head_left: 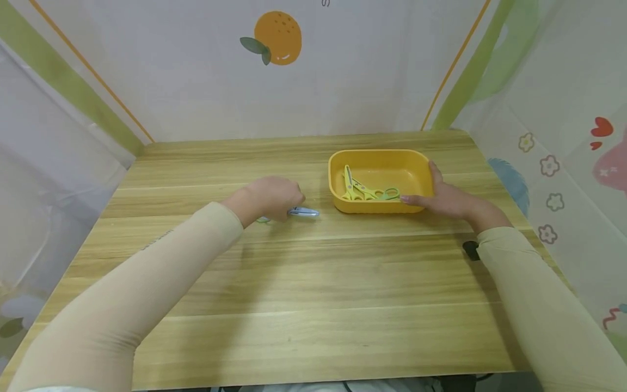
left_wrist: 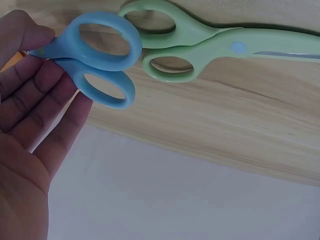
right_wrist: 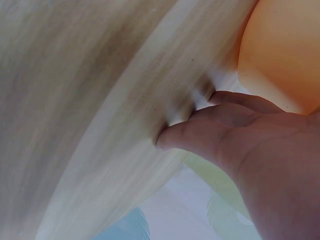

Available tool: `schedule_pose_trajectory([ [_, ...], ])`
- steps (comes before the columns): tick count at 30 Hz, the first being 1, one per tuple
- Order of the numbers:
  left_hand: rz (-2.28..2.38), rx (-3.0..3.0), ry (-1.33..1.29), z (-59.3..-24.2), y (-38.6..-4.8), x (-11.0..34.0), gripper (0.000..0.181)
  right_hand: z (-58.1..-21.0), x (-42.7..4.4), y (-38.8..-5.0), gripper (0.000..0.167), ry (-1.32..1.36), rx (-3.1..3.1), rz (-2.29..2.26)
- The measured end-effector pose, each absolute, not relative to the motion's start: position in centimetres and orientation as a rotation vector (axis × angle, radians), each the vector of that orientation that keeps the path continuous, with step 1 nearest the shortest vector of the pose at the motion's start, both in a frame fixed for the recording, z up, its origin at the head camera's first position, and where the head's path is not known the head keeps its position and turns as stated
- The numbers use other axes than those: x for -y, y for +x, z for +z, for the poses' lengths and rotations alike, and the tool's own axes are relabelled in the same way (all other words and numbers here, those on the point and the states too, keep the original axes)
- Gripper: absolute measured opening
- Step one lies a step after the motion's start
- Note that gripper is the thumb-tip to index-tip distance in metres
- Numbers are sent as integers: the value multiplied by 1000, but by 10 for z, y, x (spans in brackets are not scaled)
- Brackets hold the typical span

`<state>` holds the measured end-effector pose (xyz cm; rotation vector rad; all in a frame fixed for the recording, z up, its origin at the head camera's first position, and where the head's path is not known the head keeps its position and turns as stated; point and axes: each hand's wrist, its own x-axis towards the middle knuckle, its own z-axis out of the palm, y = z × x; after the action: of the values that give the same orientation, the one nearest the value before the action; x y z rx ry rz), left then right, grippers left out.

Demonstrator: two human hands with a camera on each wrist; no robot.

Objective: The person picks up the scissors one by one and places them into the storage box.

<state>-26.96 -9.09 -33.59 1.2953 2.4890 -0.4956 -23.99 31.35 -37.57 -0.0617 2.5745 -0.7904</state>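
Observation:
In the head view my left hand (head_left: 274,198) is over the table left of a yellow plastic bin (head_left: 362,206). It pinches blue-handled scissors (left_wrist: 102,62) between thumb and fingers. Their pale blue blade end (head_left: 305,212) points right, towards the bin. Beneath that hand, green scissors (left_wrist: 220,47) lie on the table, mostly hidden in the head view. My right hand (head_left: 448,200) rests against the bin's right end, thumb along the front rim. The right wrist view has its other fingers stretched out, tips at the tabletop beside the bin wall. Yellow-green scissors (head_left: 364,190) lie inside the bin, to the left.
The wood-grain table (head_left: 343,305) meets a printed curtain (head_left: 352,71) at the back, with more curtain along both sides. A small black object (head_left: 471,250) shows beside the right sleeve. Cables show below the table's front edge.

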Motion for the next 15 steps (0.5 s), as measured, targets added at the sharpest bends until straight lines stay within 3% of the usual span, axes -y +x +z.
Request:
schedule_pose_trajectory([
  [15,-490,-2495,1263,-324,-272,87,10,-374,-313,-239,135,-62,-2573,-795],
])
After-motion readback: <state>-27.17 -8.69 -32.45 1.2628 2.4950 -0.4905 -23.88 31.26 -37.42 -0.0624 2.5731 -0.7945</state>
